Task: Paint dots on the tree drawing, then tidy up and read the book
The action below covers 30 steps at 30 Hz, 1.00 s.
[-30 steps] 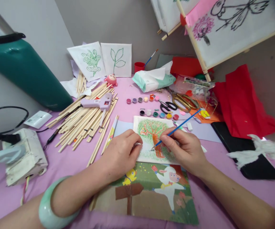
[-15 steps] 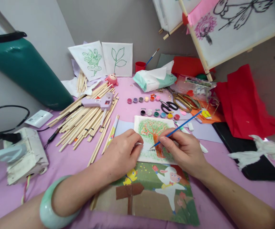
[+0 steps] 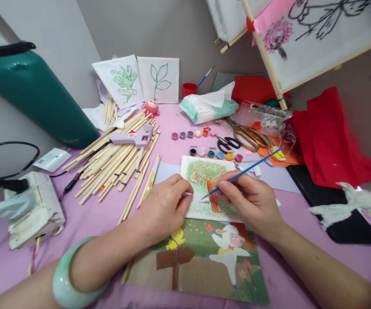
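The right hand (image 3: 253, 201) pinches a blue paintbrush (image 3: 246, 171), its tip at the tree-painted canvas (image 3: 201, 174), whose right side that hand partly hides. The left hand (image 3: 164, 208) rests curled on the canvas's left edge; whether it grips, I cannot tell. Paint pots (image 3: 211, 153) stand just beyond, wooden sticks (image 3: 108, 169) leftward.

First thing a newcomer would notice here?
Probably the centre: the right hand holds a blue paintbrush, tip at a small tree picture, with the left hand at the picture's left edge. Next, likely the big teal bottle looming at upper left. Then the heap of wooden sticks left of centre, a lilac glue gun lying on top.
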Motion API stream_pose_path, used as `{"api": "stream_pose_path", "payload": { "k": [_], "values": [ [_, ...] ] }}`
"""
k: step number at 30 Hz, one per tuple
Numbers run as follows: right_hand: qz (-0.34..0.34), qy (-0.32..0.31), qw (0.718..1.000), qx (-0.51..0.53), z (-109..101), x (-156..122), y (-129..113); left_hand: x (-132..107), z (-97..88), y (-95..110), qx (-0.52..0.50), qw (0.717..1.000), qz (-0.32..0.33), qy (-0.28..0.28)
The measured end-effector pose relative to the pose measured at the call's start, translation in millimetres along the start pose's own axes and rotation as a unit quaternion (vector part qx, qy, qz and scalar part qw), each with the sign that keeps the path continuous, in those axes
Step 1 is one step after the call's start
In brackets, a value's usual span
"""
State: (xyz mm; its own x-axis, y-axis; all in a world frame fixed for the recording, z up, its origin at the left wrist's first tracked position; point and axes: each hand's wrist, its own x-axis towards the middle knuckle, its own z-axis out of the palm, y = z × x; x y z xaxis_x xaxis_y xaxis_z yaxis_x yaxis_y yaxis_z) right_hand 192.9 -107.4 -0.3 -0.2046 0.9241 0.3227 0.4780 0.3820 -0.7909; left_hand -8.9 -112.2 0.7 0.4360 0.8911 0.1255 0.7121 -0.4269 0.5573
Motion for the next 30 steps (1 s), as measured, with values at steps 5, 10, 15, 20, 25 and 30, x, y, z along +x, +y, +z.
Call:
{"api": "stream_pose_path", "payload": {
  "k": [5, 10, 15, 20, 25, 30],
  "values": [
    [0.001, -0.014, 1.000, -0.022, -3.7, -0.1, 2.7, 0.2, -0.3, 0.4, -0.007, 1.000, -0.002, 0.001],
    [-0.015, -0.017, 0.999, -0.035, -3.0, 0.7, 4.4, 0.2, 0.4, 0.2, -0.012, 1.000, -0.005, -0.001],
    [-0.018, -0.020, 0.999, -0.020, -0.4, 0.1, 4.2, -0.4, 0.1, -0.2, -0.014, 1.000, -0.005, -0.002],
    [-0.015, -0.026, 0.999, -0.011, 1.9, 0.0, 3.8, -0.2, -0.4, 0.6, -0.013, 1.000, -0.008, -0.003],
    [-0.015, -0.026, 1.000, 0.001, 3.5, 0.4, 2.8, -1.0, -0.1, 0.6, -0.011, 1.000, -0.007, -0.004],
    [-0.031, -0.027, 0.999, 0.016, 4.9, 0.1, 1.8, -0.4, 0.7, 0.2, -0.011, 1.000, -0.011, -0.002]
  ]
}}
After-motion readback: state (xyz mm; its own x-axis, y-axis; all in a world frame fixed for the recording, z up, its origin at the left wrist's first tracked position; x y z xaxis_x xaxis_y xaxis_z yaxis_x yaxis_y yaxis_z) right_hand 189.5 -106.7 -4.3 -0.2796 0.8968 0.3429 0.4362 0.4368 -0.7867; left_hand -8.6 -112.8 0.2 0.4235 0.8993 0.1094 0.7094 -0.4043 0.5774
